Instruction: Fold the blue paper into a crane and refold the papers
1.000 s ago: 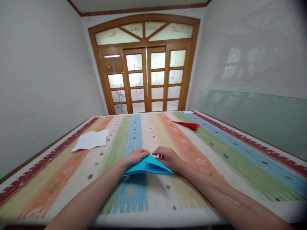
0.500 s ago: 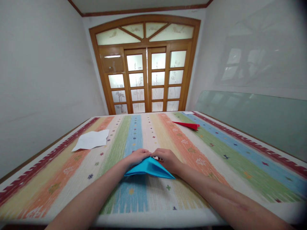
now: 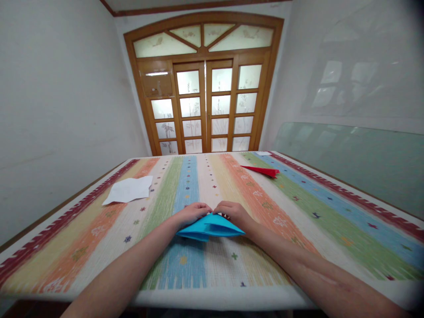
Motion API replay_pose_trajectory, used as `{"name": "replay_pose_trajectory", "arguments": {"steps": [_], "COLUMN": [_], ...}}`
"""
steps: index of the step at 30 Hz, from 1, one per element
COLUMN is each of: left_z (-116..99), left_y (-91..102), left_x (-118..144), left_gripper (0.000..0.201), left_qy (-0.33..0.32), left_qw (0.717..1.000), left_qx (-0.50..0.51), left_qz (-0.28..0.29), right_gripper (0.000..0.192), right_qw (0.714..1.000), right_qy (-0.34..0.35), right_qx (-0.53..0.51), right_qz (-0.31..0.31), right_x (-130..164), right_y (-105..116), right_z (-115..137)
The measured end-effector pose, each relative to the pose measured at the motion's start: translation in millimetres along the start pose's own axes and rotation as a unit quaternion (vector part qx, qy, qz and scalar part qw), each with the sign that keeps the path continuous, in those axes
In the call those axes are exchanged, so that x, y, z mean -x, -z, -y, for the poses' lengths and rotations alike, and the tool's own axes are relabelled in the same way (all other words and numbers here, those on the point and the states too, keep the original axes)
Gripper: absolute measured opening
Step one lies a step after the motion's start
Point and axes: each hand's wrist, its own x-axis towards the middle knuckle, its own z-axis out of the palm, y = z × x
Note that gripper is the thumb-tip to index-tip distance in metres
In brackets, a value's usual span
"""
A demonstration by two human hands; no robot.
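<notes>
A folded sheet of blue paper point(image 3: 212, 227) is held between my two hands near the front middle of the table, its narrow end pointing away from me and its wider folded layers toward me. My left hand point(image 3: 195, 213) is closed on its far left edge. On the far right side, my right hand point(image 3: 233, 213) pinches the paper close to the tip. The fingertips of both hands nearly meet there, and the fingers partly hide the tip.
On the striped tablecloth point(image 3: 185, 274), a creased white sheet point(image 3: 128, 190) lies to the left. A folded red paper plane point(image 3: 261, 170) rests at the far right. Behind the table stand wooden glazed doors point(image 3: 205, 106); a pale glass panel point(image 3: 347, 163) borders the right side.
The blue paper has tilted flatter, and its folded layers now show on the side toward me. Both hands keep hold of it. The view has shifted slightly.
</notes>
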Motion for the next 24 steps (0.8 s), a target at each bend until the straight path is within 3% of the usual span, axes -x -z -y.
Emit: {"name": "replay_pose_trajectory", "arguments": {"steps": [5, 11, 15, 24], "left_z": [-3.1, -8.7, -8.8, 0.0], "left_y": [6.7, 8.0, 10.1, 11.5], "left_x": [5.9, 15.6, 16.5, 9.0], "left_gripper": [0.035, 0.045, 0.049, 0.043], "left_qy": [-0.012, 0.001, -0.034, -0.048], "left_qw": [0.998, 0.98, 0.981, 0.995], "left_qx": [0.054, 0.185, 0.183, 0.09], "left_qz": [0.009, 0.067, 0.05, 0.002], "right_gripper": [0.015, 0.01, 0.015, 0.011], "right_qw": [0.999, 0.997, 0.99, 0.989], "right_qy": [-0.027, -0.061, -0.124, -0.137], "right_qx": [-0.019, -0.004, 0.034, 0.034], "right_qz": [-0.013, -0.038, -0.058, -0.043], "right_x": [-0.8, 1.5, 5.9, 8.6], "right_y": [18.4, 28.2, 23.1, 17.3], "right_z": [1.6, -11.1, -29.8, -36.4]}}
